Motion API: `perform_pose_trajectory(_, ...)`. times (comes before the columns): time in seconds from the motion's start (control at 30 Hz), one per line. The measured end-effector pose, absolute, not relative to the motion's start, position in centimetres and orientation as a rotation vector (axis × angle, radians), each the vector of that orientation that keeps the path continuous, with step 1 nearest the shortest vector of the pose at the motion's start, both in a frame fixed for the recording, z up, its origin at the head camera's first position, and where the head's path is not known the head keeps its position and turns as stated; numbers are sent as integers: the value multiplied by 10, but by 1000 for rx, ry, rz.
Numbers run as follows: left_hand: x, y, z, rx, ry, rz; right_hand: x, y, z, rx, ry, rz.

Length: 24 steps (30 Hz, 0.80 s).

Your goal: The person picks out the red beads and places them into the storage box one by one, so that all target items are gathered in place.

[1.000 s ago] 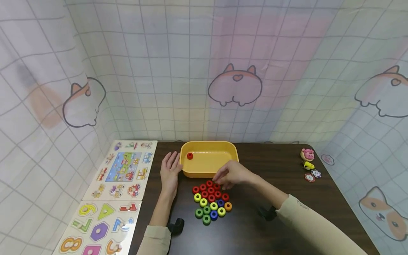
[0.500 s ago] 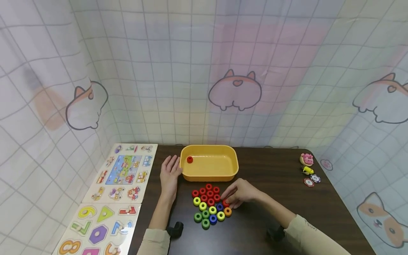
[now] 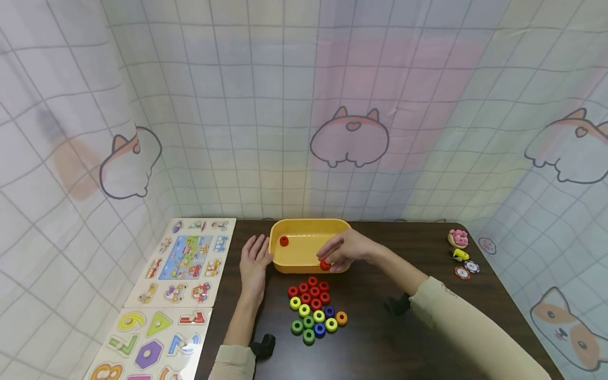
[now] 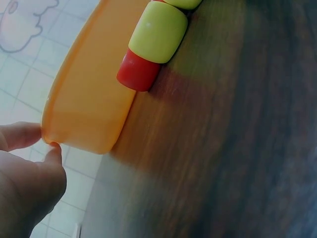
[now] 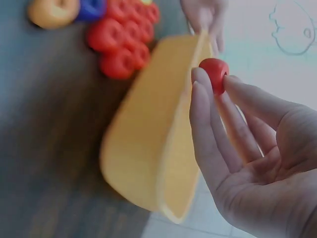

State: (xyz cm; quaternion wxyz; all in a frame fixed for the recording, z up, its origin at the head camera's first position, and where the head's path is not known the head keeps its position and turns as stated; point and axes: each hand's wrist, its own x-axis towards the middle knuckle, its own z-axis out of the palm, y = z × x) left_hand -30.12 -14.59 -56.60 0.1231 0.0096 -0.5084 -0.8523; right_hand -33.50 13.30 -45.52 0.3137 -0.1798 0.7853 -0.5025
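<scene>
Between thumb and fingertips my right hand (image 3: pixel 349 248) pinches a red bead (image 5: pixel 215 74), held over the near rim of a shallow yellow tray (image 5: pixel 136 129). My left hand (image 3: pixel 254 266) is at the tray's left end. In the left wrist view its thumb and a finger (image 4: pixel 22 135) pinch the rim. One red bead (image 3: pixel 284 241) lies inside the tray at the left. On the table in front sits a cluster of loose beads: several red beads (image 3: pixel 314 291), yellow beads (image 3: pixel 304 310) and green beads (image 3: pixel 309 336), two blue beads (image 3: pixel 320 330) and an orange bead (image 3: pixel 341 318).
Two puzzle boards (image 3: pixel 186 258) lie along the table's left side, one with vehicles, one with numbers and shapes. A pink toy (image 3: pixel 458 238), a small yellow toy (image 3: pixel 460 255) and two chips (image 3: pixel 462 273) lie at the far right. A patterned curtain (image 3: pixel 266 132) surrounds the table.
My right hand has gone to the right side of the cluster, taken a red bead there, and carried it up to the tray's near rim. The left hand stays at the tray.
</scene>
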Motion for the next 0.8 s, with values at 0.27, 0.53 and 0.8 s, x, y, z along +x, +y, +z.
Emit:
perform_pose_trajectory(0.27, -304, -145, -573, 11, -1479, -2444, -392, 97, -458, -365, 2136, -1325)
perform_pose_trajectory(0.53, -301, -142, -572, 5, -1483, -2442, -426, 60, -494, -248, 2138, -1377)
perform_pose_trajectory(0.8, -301, -144, -571, -48, -1502, -2414, -432, 34, -514, -111, 2130, -1511)
